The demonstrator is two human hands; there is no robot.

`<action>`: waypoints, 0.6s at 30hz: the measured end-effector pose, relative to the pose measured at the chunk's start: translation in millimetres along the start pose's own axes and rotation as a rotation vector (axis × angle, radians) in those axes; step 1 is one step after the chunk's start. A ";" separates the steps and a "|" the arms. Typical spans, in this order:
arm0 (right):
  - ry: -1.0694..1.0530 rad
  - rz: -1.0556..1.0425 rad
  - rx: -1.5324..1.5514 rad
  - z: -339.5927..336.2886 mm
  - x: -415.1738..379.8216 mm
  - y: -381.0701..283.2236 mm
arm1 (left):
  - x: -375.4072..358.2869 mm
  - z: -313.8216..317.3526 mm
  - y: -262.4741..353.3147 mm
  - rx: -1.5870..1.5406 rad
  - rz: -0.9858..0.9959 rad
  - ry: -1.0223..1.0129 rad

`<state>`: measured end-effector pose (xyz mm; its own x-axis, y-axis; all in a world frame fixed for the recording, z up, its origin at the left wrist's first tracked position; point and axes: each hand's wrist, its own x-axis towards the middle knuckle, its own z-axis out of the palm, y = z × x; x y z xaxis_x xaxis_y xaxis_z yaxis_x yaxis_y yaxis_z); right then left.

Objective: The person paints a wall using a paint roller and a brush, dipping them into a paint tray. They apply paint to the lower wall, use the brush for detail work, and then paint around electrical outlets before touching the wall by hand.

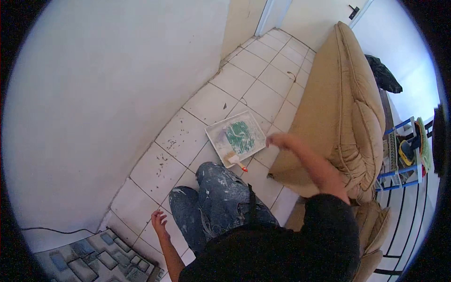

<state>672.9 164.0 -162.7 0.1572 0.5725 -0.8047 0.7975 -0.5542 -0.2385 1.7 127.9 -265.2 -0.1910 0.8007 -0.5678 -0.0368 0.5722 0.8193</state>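
A white paint tray [217, 141] with a ridged green-stained middle lies on the tiled floor in front of my knees. On its near edge rests a paintbrush [236, 161], with pale bristles and a red-tipped handle hanging over the rim. My right hand [281, 140] hovers by the tray's right side, fingers loosely bent downward, with nothing visible in it. Low on the left, my left hand [159, 220] is held beside my knee, its fingers half curled and apart, holding nothing.
A white wall [117, 84] runs along the left, with dark flakes [174, 142] on the tiles beside it. A brown sofa [324, 108] stands close on the right. A patterned mat [98, 258] and a black cable [56, 231] lie lower left; a blue-and-white rack [399, 155] stands far right.
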 end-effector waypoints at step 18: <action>0.557 -0.058 0.320 258.1 -5.3 -26.0 | -28.6 39.9 -1.2 0.099 0.173 -0.199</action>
<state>501.0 19.4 -292.6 0.4667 0.7870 -0.4035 0.6142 -0.6167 -0.4924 46.3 111.4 -253.2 0.0111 0.9016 -0.4325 0.0777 0.4304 0.8993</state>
